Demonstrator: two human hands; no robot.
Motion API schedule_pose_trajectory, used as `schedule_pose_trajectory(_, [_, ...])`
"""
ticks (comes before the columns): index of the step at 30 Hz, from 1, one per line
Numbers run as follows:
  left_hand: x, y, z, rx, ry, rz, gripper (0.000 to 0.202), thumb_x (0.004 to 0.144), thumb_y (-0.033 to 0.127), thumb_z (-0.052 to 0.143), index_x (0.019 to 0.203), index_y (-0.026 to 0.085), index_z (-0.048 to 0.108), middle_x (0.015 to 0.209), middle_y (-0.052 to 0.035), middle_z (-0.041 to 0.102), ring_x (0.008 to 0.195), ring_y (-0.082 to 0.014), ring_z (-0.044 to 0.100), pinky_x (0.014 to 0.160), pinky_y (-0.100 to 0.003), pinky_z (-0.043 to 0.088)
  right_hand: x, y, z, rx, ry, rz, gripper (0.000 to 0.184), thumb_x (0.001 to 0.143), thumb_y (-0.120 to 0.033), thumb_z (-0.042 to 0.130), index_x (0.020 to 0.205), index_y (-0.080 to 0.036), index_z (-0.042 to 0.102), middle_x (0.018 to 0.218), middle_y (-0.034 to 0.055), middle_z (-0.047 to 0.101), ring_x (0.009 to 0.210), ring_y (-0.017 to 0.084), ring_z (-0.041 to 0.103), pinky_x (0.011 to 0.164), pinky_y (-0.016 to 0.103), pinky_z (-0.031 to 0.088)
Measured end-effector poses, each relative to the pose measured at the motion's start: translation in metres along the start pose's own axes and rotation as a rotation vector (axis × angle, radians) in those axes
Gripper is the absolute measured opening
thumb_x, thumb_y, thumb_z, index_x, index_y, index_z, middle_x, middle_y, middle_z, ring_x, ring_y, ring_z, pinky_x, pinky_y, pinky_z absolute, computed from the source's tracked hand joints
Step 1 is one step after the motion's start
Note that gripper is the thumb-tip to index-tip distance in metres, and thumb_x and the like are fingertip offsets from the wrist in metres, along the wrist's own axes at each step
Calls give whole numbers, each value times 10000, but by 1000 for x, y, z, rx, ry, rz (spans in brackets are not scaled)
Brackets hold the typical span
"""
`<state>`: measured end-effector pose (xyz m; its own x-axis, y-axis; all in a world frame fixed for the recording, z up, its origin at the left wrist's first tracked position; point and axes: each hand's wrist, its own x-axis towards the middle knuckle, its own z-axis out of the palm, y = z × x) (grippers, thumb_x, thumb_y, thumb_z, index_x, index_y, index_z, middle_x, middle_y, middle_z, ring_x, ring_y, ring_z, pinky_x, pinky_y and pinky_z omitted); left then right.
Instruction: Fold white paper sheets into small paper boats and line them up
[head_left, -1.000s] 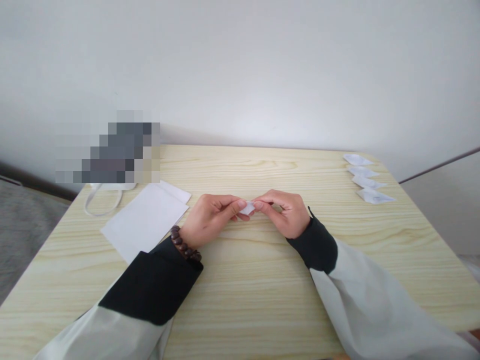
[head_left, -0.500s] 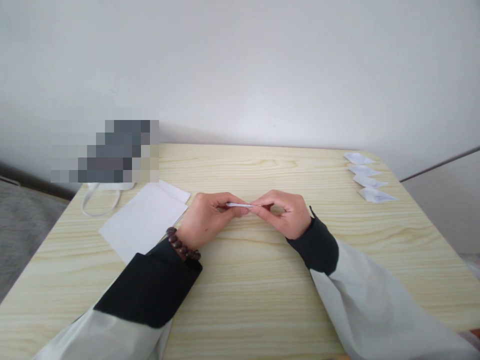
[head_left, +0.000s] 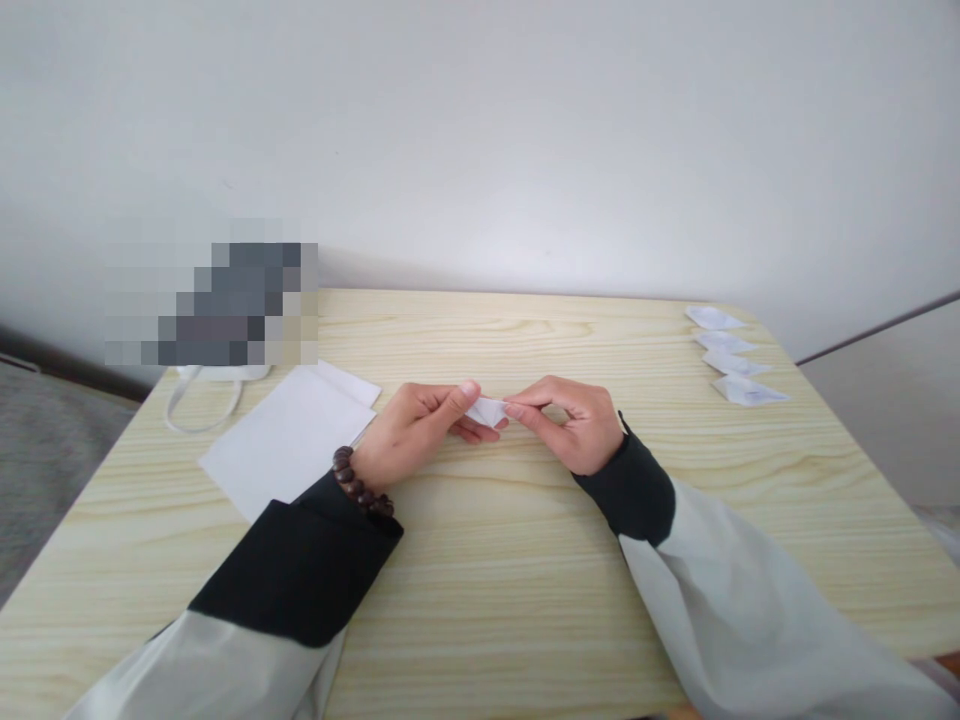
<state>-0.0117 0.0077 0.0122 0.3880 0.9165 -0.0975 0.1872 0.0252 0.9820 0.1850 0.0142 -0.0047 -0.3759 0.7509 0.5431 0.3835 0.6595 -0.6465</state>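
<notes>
Between my hands, above the middle of the table, is a small piece of folded white paper (head_left: 489, 411). My left hand (head_left: 420, 425) has its thumb on the paper's upper left part, with the fingers underneath. The thumb and fingertips of my right hand (head_left: 567, 420) pinch the paper's right end. Parts of the paper are hidden by my fingers. Several folded white paper pieces (head_left: 750, 391) with pointed ends lie in a column at the right back of the table.
White paper sheets (head_left: 281, 430) lie left of my left hand, partly under that forearm. Behind them a white cable or strap loop (head_left: 171, 420) hangs beside a blurred-out object (head_left: 232, 305). A white wall (head_left: 480, 150) rises behind the wooden table (head_left: 487, 600).
The folded paper, seen edge-on before, has tipped so that its flat face shows. My left thumb has moved up onto it and the left fingers now show below.
</notes>
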Motion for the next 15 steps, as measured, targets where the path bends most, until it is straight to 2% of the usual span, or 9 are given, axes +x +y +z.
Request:
schedule_pose_trajectory(3, [3, -1, 2, 4, 82, -40, 431, 829, 502, 551, 1010, 129, 669, 790, -74, 743, 698, -181, 703, 656, -286, 587, 0, -1, 2, -83, 137, -84, 75, 814, -176, 619, 786, -212, 679, 722, 24, 718, 639, 134, 656, 609, 260, 530])
schedule_pose_trajectory(6, [3, -2, 3, 12, 87, -50, 408, 799, 491, 597, 968, 125, 662, 866, -88, 739, 765, -193, 703, 662, -282, 587, 0, -2, 2, -118, 212, -151, 105, 810, -143, 609, 796, -226, 671, 747, 31, 716, 665, 142, 662, 624, 272, 544])
schedule_pose_trajectory(10, [3, 0, 3, 4, 74, -37, 364, 801, 477, 594, 919, 142, 670, 882, -70, 734, 809, -197, 696, 703, -288, 587, 0, -2, 4, -103, 157, -166, 101, 814, -151, 610, 806, -234, 667, 778, 30, 707, 698, 136, 662, 651, 264, 548])
schedule_pose_trajectory(13, [3, 2, 3, -15, 106, -36, 349, 812, 469, 577, 910, 148, 676, 865, -54, 734, 815, -193, 692, 711, -273, 581, 0, -1, 5, -79, 69, -172, 36, 818, -218, 626, 833, -228, 658, 808, 35, 701, 722, 138, 661, 666, 259, 548])
schedule_pose_trajectory(15, [3, 3, 4, -43, 122, -36, 334, 802, 464, 592, 890, 152, 672, 861, -46, 733, 818, -192, 690, 707, -263, 578, -1, -2, 6, -53, 28, -166, 75, 811, -275, 641, 862, -220, 645, 834, 46, 700, 748, 147, 657, 687, 269, 546])
